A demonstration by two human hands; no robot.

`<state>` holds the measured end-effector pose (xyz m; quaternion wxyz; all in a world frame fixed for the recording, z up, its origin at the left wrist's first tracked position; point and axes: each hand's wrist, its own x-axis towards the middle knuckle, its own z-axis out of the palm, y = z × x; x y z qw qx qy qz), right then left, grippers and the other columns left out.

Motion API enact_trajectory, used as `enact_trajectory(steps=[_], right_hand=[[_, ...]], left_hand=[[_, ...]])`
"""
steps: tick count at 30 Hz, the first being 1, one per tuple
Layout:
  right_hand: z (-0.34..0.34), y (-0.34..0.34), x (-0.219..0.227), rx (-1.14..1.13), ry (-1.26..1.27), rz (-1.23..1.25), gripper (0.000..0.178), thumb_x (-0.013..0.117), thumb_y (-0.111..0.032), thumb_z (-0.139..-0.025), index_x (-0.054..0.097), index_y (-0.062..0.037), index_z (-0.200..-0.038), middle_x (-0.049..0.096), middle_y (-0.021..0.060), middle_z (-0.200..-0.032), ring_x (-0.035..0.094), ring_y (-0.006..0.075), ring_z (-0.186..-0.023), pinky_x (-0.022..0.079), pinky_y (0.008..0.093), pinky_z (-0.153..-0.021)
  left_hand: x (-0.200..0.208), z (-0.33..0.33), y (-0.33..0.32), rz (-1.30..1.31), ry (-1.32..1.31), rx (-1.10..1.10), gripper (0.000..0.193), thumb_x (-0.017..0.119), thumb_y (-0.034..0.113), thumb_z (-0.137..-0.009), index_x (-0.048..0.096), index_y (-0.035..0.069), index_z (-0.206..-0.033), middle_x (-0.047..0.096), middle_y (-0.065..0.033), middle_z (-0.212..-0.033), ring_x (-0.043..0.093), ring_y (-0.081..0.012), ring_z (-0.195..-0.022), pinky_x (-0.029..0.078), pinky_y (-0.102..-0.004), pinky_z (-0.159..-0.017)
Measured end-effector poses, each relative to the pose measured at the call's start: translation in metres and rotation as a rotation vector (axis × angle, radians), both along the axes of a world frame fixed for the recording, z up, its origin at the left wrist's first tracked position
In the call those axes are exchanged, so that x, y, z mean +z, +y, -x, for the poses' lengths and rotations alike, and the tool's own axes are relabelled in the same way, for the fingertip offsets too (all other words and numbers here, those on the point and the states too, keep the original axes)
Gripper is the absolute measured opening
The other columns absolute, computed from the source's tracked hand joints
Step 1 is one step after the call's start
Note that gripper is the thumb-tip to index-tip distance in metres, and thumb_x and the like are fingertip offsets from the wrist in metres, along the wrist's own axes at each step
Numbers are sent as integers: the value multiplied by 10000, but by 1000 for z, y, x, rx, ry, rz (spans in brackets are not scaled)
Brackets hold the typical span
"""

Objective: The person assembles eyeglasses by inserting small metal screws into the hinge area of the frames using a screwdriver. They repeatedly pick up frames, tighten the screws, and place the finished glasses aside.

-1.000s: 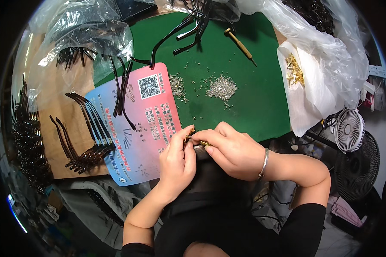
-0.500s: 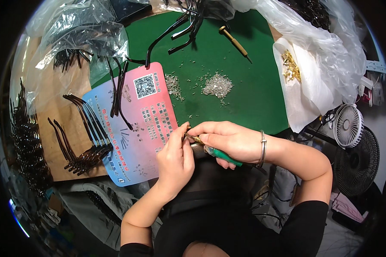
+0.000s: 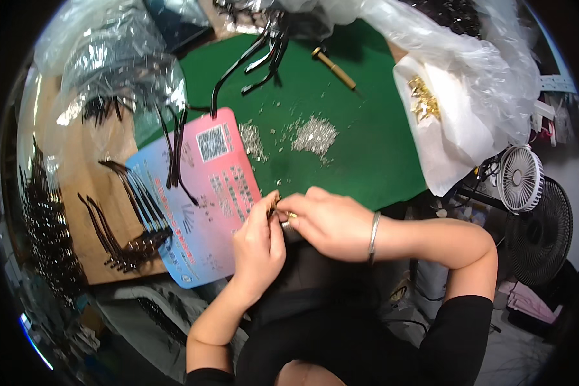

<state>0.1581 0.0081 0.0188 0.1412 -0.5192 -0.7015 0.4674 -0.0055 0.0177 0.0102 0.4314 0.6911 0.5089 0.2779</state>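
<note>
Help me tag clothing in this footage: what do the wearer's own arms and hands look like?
The left hand and right hand wear no gloves. A slim silver-coloured bangle circles the right wrist; the left wrist shows none. Black short sleeves end above the elbows.

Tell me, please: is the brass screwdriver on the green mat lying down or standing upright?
Lying down: the brass screwdriver stretches along the green mat, its long side showing.

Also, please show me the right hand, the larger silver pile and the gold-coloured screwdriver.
Right hand (image 3: 333, 225): head view, back of the hand.
Larger silver pile (image 3: 315, 136): head view, middle of the heap.
Gold-coloured screwdriver (image 3: 336, 69): head view, middle of its handle.
</note>
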Motion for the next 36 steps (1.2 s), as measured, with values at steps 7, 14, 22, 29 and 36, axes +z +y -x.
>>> enact_trajectory(steps=[7, 14, 22, 29, 36], right_hand=[[-25, -2, 35, -51, -255, -58, 365, 511, -225, -893, 455, -70, -1218, 502, 171, -915, 586, 325, -700, 511, 394, -615], [-40, 6, 16, -114, -73, -110, 371, 569, -255, -861, 473, -40, -1148, 546, 170, -946, 592, 324, -819, 500, 378, -717], [-123, 122, 70, -556, -462, -301, 248, 569, -230, -778, 605, 3, -701, 627, 210, -767, 626, 312, -677, 491, 396, -634], [-216, 241, 55, -896, -959, -329, 250, 527, -127, -792, 640, -25, -990, 625, 229, -1008, 602, 362, -985, 487, 424, -852], [-231, 183, 66, -709, -796, -152, 289, 592, -195, -661, 655, 26, -836, 645, 225, -768, 653, 332, -738, 510, 381, -721]], left_hand=[[7, 3, 3, 171, -246, 172, 460, 433, -77, -867, 384, 24, -1313, 650, -162, -954, 599, -147, -612, 507, -279, -575], [-3, 29, 28, 72, -182, -73, 242, 548, -41, -801, 628, -1, -1026, 671, -144, -897, 666, -220, -767, 534, -288, -656], [12, 73, 21, 795, -1089, -235, 773, 561, 231, -776, 193, -6, -1414, 281, -190, -1441, 347, -312, -1299, 369, -418, -1005], [14, 40, 14, 705, -703, 150, 298, 629, -58, -783, 534, -34, -1064, 608, -155, -1064, 612, -216, -992, 512, -304, -827], [14, 36, 21, 427, -437, 135, 50, 603, -12, -840, 578, -32, -879, 637, -77, -739, 639, -143, -683, 536, -268, -644]])
